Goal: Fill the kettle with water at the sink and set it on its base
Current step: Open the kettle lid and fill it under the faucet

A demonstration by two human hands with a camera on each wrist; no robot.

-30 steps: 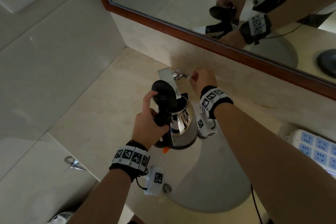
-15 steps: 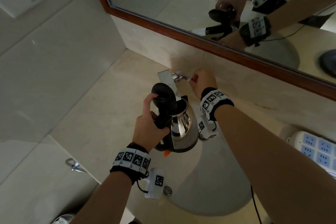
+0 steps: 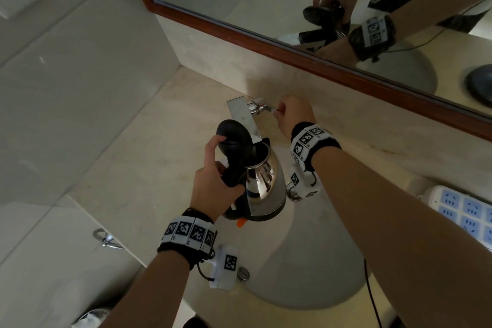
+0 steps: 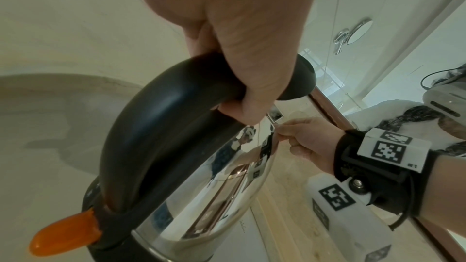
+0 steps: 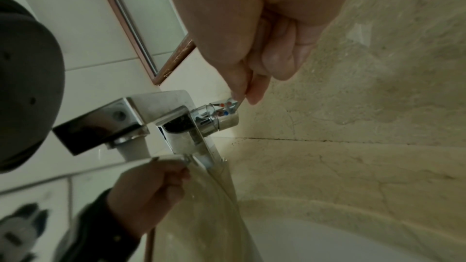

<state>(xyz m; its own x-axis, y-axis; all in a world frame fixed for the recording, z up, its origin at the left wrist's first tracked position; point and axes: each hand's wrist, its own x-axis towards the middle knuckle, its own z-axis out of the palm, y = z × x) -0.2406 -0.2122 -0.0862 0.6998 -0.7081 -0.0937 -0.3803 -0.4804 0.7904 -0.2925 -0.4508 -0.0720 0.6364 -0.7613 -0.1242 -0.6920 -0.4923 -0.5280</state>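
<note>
A steel kettle (image 3: 263, 189) hangs over the sink (image 3: 306, 269) with its black lid (image 3: 233, 136) tipped open under the chrome tap spout (image 3: 243, 117). My left hand (image 3: 213, 189) grips the black handle (image 4: 156, 127), thumb up by the lid; the orange switch (image 4: 63, 234) sticks out below. My right hand (image 3: 279, 110) pinches the thin tap lever (image 3: 266, 108) between thumb and forefinger (image 5: 237, 85). In the right wrist view a pale column, apparently water, drops from the spout (image 5: 100, 127) into the kettle. The water level inside is hidden.
A white power strip (image 3: 463, 210) lies on the counter at the right. A wood-framed mirror (image 3: 292, 42) runs along the back wall and reflects a dark round base (image 3: 482, 82). A black cable (image 3: 372, 301) crosses the sink's right rim. A chrome hook (image 3: 106, 239) is on the left wall.
Hardly anything: the kettle stays under the spout, the left hand keeps the handle and the right hand keeps the lever. Only the head view has shifted slightly.
</note>
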